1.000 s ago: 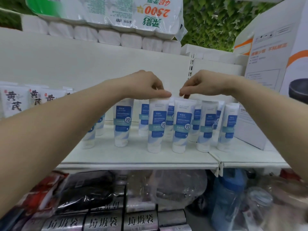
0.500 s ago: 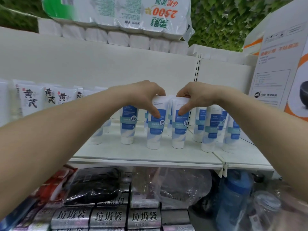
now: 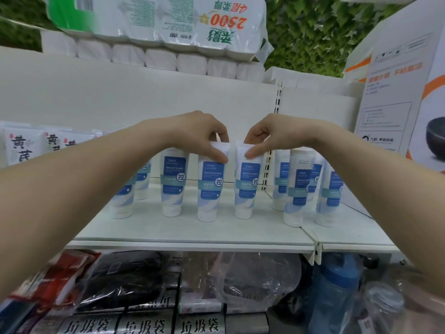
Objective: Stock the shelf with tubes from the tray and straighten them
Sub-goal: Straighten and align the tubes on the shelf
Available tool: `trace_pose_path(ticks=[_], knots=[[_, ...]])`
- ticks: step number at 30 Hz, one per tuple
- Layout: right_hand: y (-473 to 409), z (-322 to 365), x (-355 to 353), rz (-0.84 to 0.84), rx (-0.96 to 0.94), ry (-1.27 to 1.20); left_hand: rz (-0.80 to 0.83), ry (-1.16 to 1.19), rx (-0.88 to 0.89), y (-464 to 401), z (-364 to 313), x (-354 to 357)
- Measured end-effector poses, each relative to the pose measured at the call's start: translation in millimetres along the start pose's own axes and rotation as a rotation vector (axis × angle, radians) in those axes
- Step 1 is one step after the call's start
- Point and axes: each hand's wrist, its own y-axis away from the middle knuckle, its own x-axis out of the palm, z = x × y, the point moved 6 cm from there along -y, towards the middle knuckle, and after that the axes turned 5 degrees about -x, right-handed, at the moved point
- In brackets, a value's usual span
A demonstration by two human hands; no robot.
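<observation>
Tubes stand cap-down in a loose row on the white shelf (image 3: 192, 235) across the middle of the frame, blue labels facing the camera. Two tubes at frame centre are being handled. The left hand (image 3: 199, 131) pinches the crimped top of the left centre tube (image 3: 210, 186), thumb on the front face and fingers curled behind it. The right hand (image 3: 267, 132) pinches the top of the right centre tube (image 3: 246, 184) in the same way, thumb in front and fingers behind. Both tubes rest on their caps on the shelf, standing close together but apart. Both forearms reach in from the lower corners of the frame.

Further tubes stand to either side: one (image 3: 172, 182) just left of the held pair, others partly hidden behind the left forearm, and a cluster (image 3: 297, 194) right of centre on the adjoining shelf section.

White packets with black characters (image 3: 20, 148) stand at the left edge. A wrapped pack of paper rolls (image 3: 156, 32) lies on top of the unit, in the upper part of the frame. A large cardboard box (image 3: 397, 97) fills the upper right. Bagged goods (image 3: 125, 285) and a blue bottle (image 3: 337, 292) sit below the shelf.
</observation>
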Motion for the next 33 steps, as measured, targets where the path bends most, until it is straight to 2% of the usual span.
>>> trace_pose_path(ticks=[3, 5, 8, 10, 14, 19, 33], knots=[[10, -16, -29, -0.179, 0.0, -0.049, -0.14, 0.059, 0.041, -10, -15, -18], [17, -36, -47, -0.275, 0.03, 0.014, -0.217, 0.07, 0.062, -21, -27, -26], [25, -73, -61, -0.325, 0.102, 0.138, -0.237, 0.051, 0.074, -44, -48, -27], [30, -96, -63, -0.282, 0.162, 0.165, -0.202, 0.035, 0.094, -61, -64, -21], [36, -128, -50, -0.074, 0.283, 0.149, -0.019, -0.019, 0.114, -94, -94, 4], [34, -147, -36, 0.056, 0.325, 0.127, 0.098, -0.107, 0.121, -129, -112, 39], [13, -164, -21, 0.053, 0.309, 0.109, 0.145, -0.138, 0.08, -148, -103, 54]])
